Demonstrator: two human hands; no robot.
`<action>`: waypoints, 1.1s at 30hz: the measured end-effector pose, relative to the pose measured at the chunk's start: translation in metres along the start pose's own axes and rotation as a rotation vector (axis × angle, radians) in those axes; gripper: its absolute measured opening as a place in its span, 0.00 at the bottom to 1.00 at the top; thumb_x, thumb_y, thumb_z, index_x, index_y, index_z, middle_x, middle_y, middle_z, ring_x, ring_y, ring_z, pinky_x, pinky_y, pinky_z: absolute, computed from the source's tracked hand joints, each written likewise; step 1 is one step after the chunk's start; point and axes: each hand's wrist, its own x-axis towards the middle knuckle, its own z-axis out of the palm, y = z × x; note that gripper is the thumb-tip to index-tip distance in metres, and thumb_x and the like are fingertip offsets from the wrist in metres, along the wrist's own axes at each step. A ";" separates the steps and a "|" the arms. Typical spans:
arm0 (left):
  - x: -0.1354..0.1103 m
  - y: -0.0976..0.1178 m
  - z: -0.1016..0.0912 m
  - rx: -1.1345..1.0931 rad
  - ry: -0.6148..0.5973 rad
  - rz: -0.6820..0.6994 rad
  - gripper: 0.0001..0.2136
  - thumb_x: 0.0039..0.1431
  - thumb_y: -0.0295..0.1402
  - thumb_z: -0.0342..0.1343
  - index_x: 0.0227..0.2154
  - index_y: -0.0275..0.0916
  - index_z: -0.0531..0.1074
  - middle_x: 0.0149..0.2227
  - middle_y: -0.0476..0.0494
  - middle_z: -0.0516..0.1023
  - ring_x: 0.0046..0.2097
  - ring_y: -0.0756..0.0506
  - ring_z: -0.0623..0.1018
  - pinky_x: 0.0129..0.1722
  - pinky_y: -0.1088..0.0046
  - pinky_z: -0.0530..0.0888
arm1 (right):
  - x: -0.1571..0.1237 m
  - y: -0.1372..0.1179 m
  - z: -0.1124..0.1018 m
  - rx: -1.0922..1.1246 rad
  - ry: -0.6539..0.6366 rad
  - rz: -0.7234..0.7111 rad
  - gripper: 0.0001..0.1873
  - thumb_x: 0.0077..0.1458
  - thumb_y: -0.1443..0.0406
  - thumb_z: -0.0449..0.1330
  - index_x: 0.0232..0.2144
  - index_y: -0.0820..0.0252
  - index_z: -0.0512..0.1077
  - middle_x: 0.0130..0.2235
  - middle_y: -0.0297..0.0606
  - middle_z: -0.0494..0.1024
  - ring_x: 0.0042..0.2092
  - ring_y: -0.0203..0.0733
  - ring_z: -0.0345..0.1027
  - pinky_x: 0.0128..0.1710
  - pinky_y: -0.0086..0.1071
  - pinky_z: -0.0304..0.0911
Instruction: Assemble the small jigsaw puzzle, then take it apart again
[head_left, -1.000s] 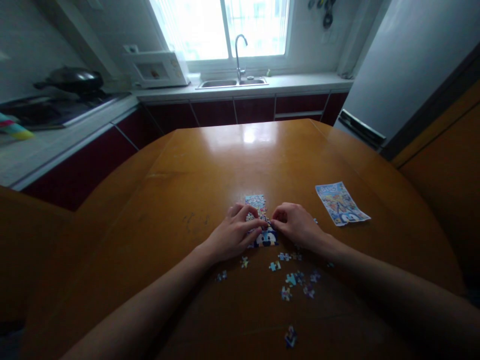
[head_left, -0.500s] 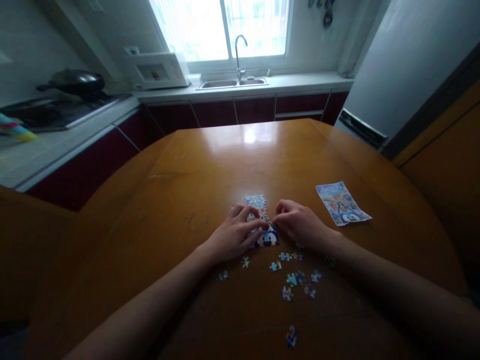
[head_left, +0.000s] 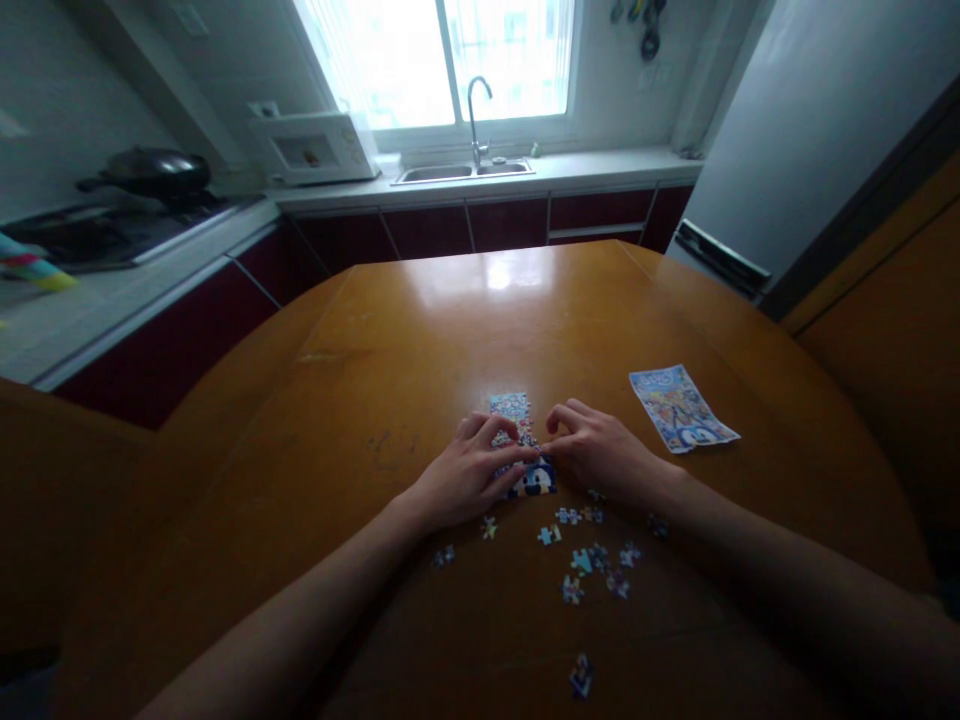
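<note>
My left hand (head_left: 463, 470) lies just left of centre, fingers loosely bent and pressing flat on the left edge of the joined puzzle strip (head_left: 520, 445); it pinches nothing that I can see. The strip sits mid-frame between both hands, its long side running away from me up the table (head_left: 420, 330). My right hand (head_left: 600, 450) touches its right edge, fingertips drawn together at the seam, perhaps on a piece, though I cannot tell. Loose pieces (head_left: 592, 560) lie nearer me, lower centre-right. The picture sheet (head_left: 681, 408) lies further right.
</note>
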 end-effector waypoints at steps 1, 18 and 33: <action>0.000 0.000 0.001 0.006 0.003 0.003 0.13 0.70 0.38 0.51 0.53 0.54 0.74 0.52 0.43 0.69 0.55 0.39 0.64 0.58 0.53 0.67 | -0.001 0.001 0.001 0.022 0.019 0.017 0.13 0.61 0.71 0.58 0.38 0.52 0.82 0.42 0.42 0.76 0.43 0.44 0.65 0.40 0.35 0.62; 0.002 -0.002 0.001 -0.078 0.128 -0.080 0.10 0.70 0.35 0.49 0.49 0.44 0.73 0.49 0.41 0.71 0.52 0.40 0.65 0.56 0.55 0.68 | 0.000 0.005 -0.001 0.020 0.016 -0.004 0.13 0.61 0.73 0.58 0.34 0.53 0.82 0.44 0.42 0.76 0.45 0.45 0.64 0.44 0.37 0.63; 0.000 0.002 0.001 0.048 0.008 -0.027 0.12 0.69 0.38 0.52 0.52 0.52 0.74 0.55 0.43 0.66 0.57 0.38 0.63 0.59 0.52 0.65 | 0.000 0.012 0.007 0.222 0.277 0.169 0.14 0.58 0.75 0.57 0.31 0.55 0.80 0.42 0.41 0.75 0.47 0.45 0.64 0.46 0.39 0.65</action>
